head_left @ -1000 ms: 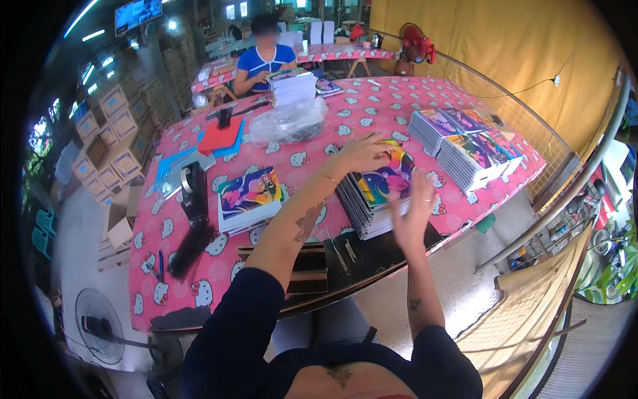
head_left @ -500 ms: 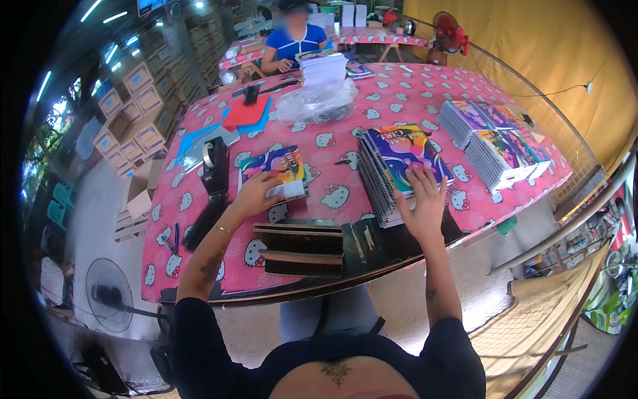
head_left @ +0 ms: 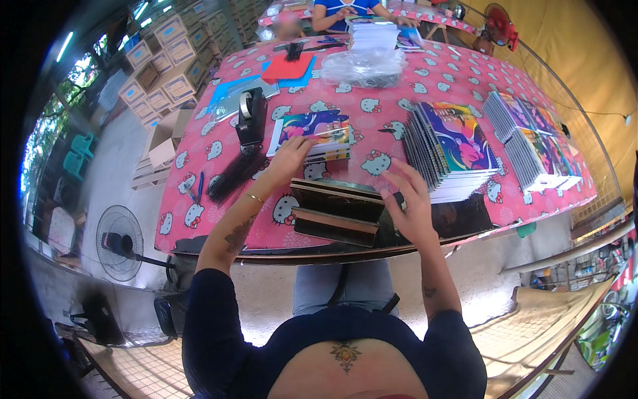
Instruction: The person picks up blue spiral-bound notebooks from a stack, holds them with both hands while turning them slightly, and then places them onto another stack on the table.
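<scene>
My left hand (head_left: pixel 296 154) lies with its fingers over the near part of a small stack of colourful printed covers or booklets (head_left: pixel 323 126). A pale sheet edge sticks out at the stack's left. My right hand (head_left: pixel 409 199) is open, fingers apart and holding nothing, in the air just left of a tall stack of spiral-bound notebooks (head_left: pixel 458 136). Between my hands, near the table edge, sits a dark wooden stand with ledges (head_left: pixel 337 211). A black punch-like tool with a round part (head_left: pixel 251 120) stands left of the booklets, beside a bundle of black binding coils (head_left: pixel 236 174).
More notebook stacks (head_left: pixel 531 149) lie at the right of the pink patterned table (head_left: pixel 372 104). Crumpled clear plastic (head_left: pixel 365 68) and red and blue sheets (head_left: pixel 290 66) lie farther off. A co-worker (head_left: pixel 342 13) sits behind a paper stack. A pedestal fan (head_left: pixel 119 243) stands left.
My right hand has come off the tall notebook stack and moved left, fingers spread. My left hand stays at the booklet stack. The view has tilted downward and shifted.
</scene>
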The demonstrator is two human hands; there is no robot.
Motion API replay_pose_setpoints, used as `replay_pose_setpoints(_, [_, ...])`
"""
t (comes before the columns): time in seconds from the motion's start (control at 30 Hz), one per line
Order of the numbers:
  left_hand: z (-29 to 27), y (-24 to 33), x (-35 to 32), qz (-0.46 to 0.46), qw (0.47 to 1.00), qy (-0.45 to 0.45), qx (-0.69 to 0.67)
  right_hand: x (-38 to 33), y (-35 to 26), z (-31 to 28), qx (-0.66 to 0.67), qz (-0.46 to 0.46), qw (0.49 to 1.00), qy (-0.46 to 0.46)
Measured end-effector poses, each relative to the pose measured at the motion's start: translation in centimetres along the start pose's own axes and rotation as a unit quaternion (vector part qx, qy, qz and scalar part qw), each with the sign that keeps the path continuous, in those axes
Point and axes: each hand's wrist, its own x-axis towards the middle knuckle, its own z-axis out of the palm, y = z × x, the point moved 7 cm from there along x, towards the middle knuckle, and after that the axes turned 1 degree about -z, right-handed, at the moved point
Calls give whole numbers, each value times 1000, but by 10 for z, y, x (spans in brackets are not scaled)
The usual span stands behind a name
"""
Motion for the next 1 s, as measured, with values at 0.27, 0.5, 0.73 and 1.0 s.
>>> replay_pose_setpoints(0.27, [-146,128,100,114,975,184,-39,8,32,17,226,134,964,38])
replay_pose_setpoints(0.5, [-122,182,103,138,986,68,-60,-56,63,22,383,254,884,91])
replay_pose_setpoints(0.73, [-126,195,111,129,990,45,-46,-52,59,31,432,258,857,111])
replay_pose_setpoints(1.0, [-102,167,55,53,998,-34,-9,-52,55,52,442,233,866,16])
